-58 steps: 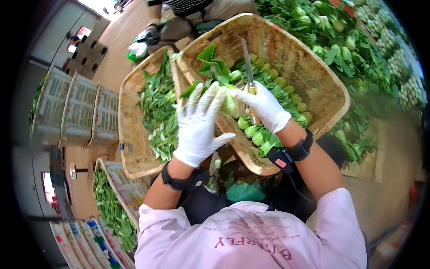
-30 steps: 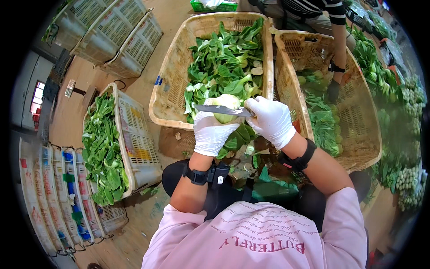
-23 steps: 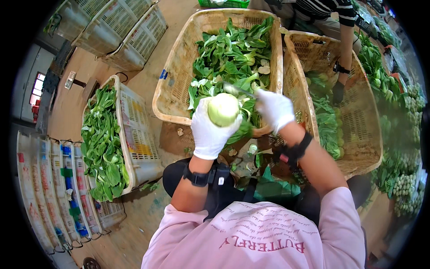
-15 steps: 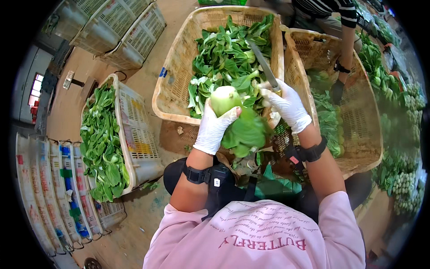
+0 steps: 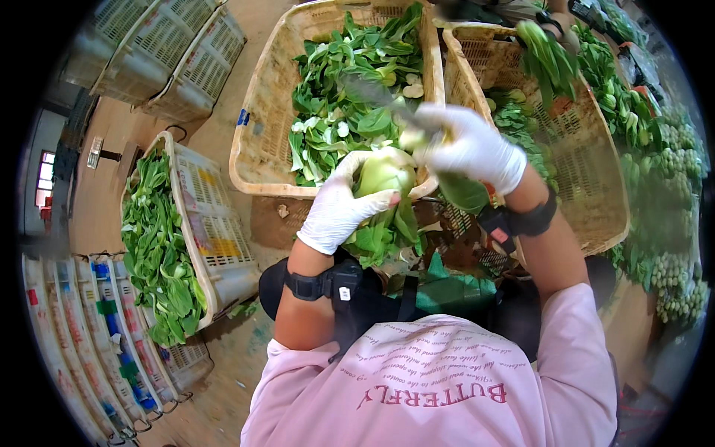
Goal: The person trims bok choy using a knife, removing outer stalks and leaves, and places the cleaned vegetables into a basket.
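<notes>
My left hand (image 5: 337, 207), in a white glove, is closed around a head of bok choy (image 5: 387, 173), its pale base up and its leaves hanging below. Just to the right, my gloved right hand (image 5: 473, 145) grips a knife (image 5: 376, 95); motion smears the blade, which points up and left. A loose green leaf (image 5: 463, 194) hangs beneath the right hand, beside the bok choy; whether the fingers pinch it is unclear. Beyond both hands, a dirty cream crate (image 5: 261, 149) holds a heap of loose leaves and white stem pieces (image 5: 361, 56).
A second crate (image 5: 596, 197) with bok choy stands at right, where a co-worker's hand (image 5: 564, 33) holds a bok choy bunch (image 5: 547, 63). A crate of greens (image 5: 212, 216) is at left, near stacked crates (image 5: 197, 74). More vegetables (image 5: 678, 223) lie at far right.
My right hand has come in beside the bok choy, the knife tip swinging left. A loose leaf now shows under it. The co-worker's hand has risen with a bunch. The whole view has shifted slightly.
</notes>
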Action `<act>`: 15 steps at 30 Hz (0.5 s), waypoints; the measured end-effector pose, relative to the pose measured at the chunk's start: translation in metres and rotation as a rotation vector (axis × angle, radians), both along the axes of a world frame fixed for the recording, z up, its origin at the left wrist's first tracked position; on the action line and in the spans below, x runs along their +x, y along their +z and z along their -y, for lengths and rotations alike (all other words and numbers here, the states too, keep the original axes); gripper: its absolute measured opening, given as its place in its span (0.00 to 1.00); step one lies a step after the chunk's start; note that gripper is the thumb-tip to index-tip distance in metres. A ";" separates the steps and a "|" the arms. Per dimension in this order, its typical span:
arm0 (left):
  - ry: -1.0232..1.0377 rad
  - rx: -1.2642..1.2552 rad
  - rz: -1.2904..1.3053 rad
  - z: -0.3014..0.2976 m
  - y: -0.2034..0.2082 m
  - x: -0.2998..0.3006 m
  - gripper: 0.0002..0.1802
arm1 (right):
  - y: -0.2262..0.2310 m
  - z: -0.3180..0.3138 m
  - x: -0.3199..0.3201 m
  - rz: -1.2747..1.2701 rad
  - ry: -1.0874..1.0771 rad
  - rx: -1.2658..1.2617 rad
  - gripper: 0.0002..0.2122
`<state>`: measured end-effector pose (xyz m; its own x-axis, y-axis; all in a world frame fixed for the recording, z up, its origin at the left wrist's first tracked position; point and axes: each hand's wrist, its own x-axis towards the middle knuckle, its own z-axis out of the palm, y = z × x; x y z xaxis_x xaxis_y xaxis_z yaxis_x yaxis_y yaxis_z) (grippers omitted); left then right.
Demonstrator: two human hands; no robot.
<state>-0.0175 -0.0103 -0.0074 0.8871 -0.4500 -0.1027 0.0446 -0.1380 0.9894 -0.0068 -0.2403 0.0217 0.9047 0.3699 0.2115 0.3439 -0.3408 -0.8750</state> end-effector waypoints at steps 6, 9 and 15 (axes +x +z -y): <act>-0.012 -0.539 -0.289 -0.002 0.005 0.003 0.41 | -0.019 0.045 0.069 0.311 -0.524 -0.362 0.21; 0.027 -0.550 -0.275 -0.005 -0.006 0.009 0.37 | -0.022 0.010 0.047 -0.261 -0.081 0.415 0.21; -0.044 -0.579 -0.380 -0.001 -0.005 0.008 0.33 | -0.019 -0.017 0.004 -0.578 0.098 0.458 0.26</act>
<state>-0.0100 -0.0095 -0.0124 0.8167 -0.5610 -0.1351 0.4090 0.3977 0.8213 -0.0031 -0.2235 0.0029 0.8858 0.4436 -0.1361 -0.2046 0.1101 -0.9726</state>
